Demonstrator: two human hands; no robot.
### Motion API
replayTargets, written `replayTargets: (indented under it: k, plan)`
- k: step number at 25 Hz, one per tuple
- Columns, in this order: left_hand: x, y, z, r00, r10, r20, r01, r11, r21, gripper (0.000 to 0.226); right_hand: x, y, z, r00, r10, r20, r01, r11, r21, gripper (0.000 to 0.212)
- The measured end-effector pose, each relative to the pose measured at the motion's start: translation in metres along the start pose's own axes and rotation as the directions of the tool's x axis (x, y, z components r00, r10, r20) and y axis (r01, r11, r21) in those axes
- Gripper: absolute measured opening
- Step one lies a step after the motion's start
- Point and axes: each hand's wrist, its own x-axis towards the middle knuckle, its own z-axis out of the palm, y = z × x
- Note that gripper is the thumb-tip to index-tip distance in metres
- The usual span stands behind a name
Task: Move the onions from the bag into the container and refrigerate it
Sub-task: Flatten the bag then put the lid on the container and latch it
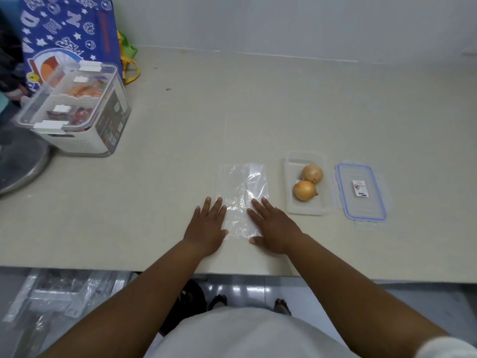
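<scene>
I have both onions (308, 182) in the open container (304, 211) near the counter's front edge; left hand (207, 226) and right hand (273, 228) press flat, empty, on the plastic bag (241, 184) (lid (361, 192) next, then fridge).

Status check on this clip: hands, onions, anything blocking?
Left hand and right hand flat, pressing the empty bag. Two onions in the open container. Lid off, beside it. Nothing blocking.

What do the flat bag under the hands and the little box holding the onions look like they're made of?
The bag looks like thin clear plastic film: glossy, crinkled, with the counter showing through. The box seems to be stiffer, cloudy, see-through plastic with a moulded rim. Its lid looks similar, with a blue strip around the edge, possibly a rubbery seal.
</scene>
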Motion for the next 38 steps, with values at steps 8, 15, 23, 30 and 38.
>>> replayTargets:
  k: [8,15,23,30,38]
  plan:
    - [-0.009,0.061,-0.016,0.884,0.135,-0.447,-0.266,0.933,-0.243,0.048,-0.096,0.004,0.035,0.911,0.234,-0.339,-0.125,0.941,0.313,0.065]
    - [0.04,0.187,-0.054,0.929,0.173,-0.327,-0.343,0.738,-0.582,0.038,-0.151,0.128,0.022,0.72,0.605,-0.34,-0.399,0.761,0.512,0.051]
    - [0.132,0.331,-0.067,0.999,-0.05,0.021,0.049,0.647,-0.761,0.058,-0.133,0.27,-0.015,0.495,0.864,-0.098,-0.59,0.417,0.692,0.055]
    - [0.174,0.361,-0.051,0.932,-0.332,0.149,0.356,0.747,-0.561,0.066,-0.118,0.317,-0.013,0.554,0.829,0.069,-0.647,0.378,0.662,0.056]
    - [0.186,0.367,-0.052,0.889,-0.416,0.189,0.441,0.674,-0.592,0.059,-0.131,0.332,-0.005,0.567,0.808,0.158,-0.591,0.265,0.762,0.035]
